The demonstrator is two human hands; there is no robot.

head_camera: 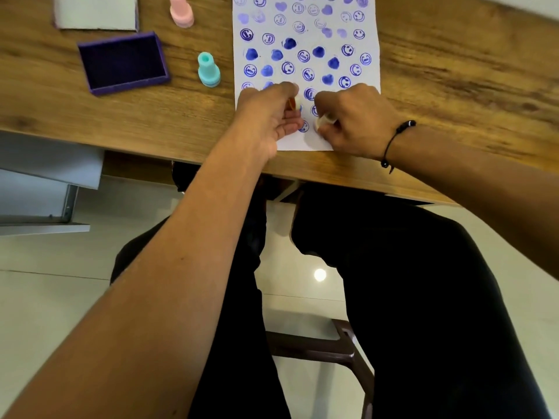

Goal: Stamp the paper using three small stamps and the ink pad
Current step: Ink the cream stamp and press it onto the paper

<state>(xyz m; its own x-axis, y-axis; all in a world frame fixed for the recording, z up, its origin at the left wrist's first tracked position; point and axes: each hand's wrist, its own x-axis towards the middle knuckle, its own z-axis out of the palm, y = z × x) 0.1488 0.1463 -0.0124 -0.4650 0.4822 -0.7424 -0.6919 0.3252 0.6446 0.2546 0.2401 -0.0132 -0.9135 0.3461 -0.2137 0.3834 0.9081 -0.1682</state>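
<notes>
A white paper point(302, 142) lies on the wooden table, covered with several rows of blue-purple heart, smiley and letter prints. My right hand point(354, 119) is closed around a small cream stamp point(325, 120), which is tilted low over the paper's near end. My left hand point(267, 113) rests on the paper's left edge and pinches a small cream and orange piece point(295, 103); I cannot tell what that piece is. The open purple ink pad point(122, 63) sits to the left. A teal stamp point(208, 69) and a pink stamp point(181, 11) stand upright between the pad and the paper.
The pad's lid point(96, 10) lies at the far left, behind the pad. The table's near edge point(211, 160) runs just below my hands. My legs in dark trousers, a brown stool point(332, 349) and the tiled floor show under the table.
</notes>
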